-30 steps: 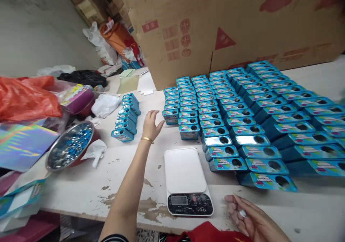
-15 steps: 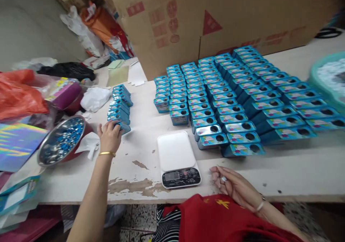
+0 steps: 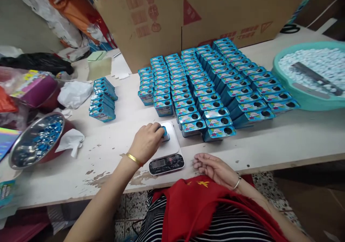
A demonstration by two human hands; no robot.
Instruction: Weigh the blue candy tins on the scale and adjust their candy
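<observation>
My left hand is closed around a small blue tin, which is at the white platform of a kitchen scale. Most of that tin is hidden by my fingers, and I cannot tell whether its base bears on the platform. My right hand lies near the table's front edge, right of the scale, fingers loosely curled with nothing visible in them. Beyond the scale stand long rows of similar blue tins, each with a dark round opening on top. A shorter row of blue tins stands to the left.
A steel bowl with blue-wrapped pieces sits at the left beside crumpled white paper. At the right is a turquoise basin of small white pieces with a dark flat bar. A large cardboard box stands behind the tins.
My left hand has moved right from the short row to the scale, carrying a blue tin. My right hand stays beside the scale. The view has shifted toward the right.
</observation>
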